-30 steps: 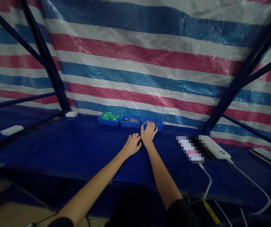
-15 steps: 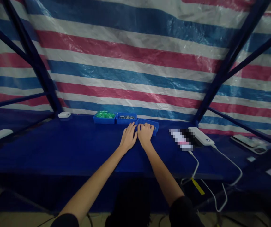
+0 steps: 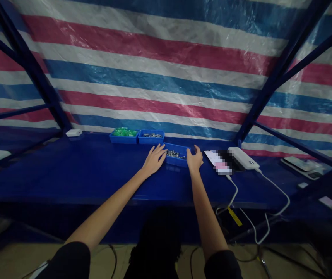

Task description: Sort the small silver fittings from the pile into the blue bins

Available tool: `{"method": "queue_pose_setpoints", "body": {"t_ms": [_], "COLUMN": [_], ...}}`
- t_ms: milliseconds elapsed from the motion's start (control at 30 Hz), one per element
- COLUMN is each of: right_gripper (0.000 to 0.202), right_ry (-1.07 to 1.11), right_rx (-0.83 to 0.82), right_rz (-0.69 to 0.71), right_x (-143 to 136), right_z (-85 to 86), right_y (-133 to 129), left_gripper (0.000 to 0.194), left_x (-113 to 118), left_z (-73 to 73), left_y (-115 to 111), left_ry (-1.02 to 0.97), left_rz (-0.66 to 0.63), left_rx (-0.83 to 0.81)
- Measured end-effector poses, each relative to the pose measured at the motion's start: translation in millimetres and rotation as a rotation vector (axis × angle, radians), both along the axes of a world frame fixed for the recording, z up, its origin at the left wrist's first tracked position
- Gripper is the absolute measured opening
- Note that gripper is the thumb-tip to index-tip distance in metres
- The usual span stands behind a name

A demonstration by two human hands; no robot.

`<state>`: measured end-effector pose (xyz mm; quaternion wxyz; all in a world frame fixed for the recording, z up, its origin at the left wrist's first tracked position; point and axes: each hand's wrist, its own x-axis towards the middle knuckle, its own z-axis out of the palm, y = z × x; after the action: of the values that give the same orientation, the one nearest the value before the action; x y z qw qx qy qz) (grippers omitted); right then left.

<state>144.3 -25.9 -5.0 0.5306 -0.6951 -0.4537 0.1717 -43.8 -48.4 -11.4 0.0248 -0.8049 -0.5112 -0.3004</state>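
Observation:
A blue plastic bin [image 3: 177, 162] sits slightly turned on the blue table, with small metal parts [image 3: 172, 154] inside it. My left hand [image 3: 153, 162] is at the bin's left end, its fingers stretched out and the fingertips at the rim. Around the right end is my right hand [image 3: 195, 159], thumb on the near left side and fingers on the far side; it covers that corner of the bin. Farther back stand a second blue bin [image 3: 151, 140] with metal pieces and a third blue bin [image 3: 123, 139] filled with green pieces [image 3: 124, 132].
Right of my hands lie a phone [image 3: 212, 157], partly blurred out, and a white power bank [image 3: 243, 158], with white cables [image 3: 282, 190] hanging over the front edge. White boxes [image 3: 74, 133] are at the left. Blue metal posts [image 3: 266, 100] and a striped sheet [image 3: 154, 69] enclose the table [image 3: 81, 174].
The bin with metal parts has come nearer to me, away from the other two. My right hand has moved right from over the bin to its right end. The view has tilted down.

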Motion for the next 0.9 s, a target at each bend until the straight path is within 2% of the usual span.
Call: {"method": "queue_pose_setpoints", "body": {"t_ms": [100, 200, 400, 467, 533, 633, 767, 900], "right_gripper": [0.046, 0.043, 0.049, 0.048, 0.048, 0.048, 0.044, 0.041], "right_ry": [0.092, 0.047, -0.043, -0.037, -0.037, -0.082, -0.197, -0.233], "right_rx": [-0.082, -0.065, 0.039, 0.056, 0.084, 0.179, 0.33, 0.32], "right_rz": [0.07, 0.08, 0.061, 0.073, 0.071, 0.051, 0.072, 0.084], "right_x": [1.5, -2.2, -9.7, -10.2, -10.3, -11.2, -15.3, -19.2], "right_z": [-9.7, -15.5, -20.8, -21.8, -22.1, -19.8, -12.5, -5.3], "right_y": [7.9, 6.9, -8.8, -13.1, -16.8, -22.3, -30.4, -36.7], "left_gripper": [0.045, 0.044, 0.05, 0.054, 0.054, 0.053, 0.058, 0.064], "left_x": [0.6, 6.0, 41.0, 53.6, 61.4, 61.5, 51.6, 48.9], "left_z": [3.0, 7.4, 18.2, 20.5, 21.7, 20.4, 14.1, 9.0], "left_y": [7.9, 18.7, 27.5, 27.0, 27.1, 28.2, 28.4, 27.8], "left_ry": [-0.005, 0.013, 0.087, 0.097, 0.115, 0.122, 0.044, -0.011], "left_rz": [0.008, 0.039, 0.14, 0.121, 0.049, -0.034, -0.049, -0.028], "left_rx": [-0.035, -0.094, -0.114, -0.112, -0.12, -0.141, -0.136, -0.103]}}
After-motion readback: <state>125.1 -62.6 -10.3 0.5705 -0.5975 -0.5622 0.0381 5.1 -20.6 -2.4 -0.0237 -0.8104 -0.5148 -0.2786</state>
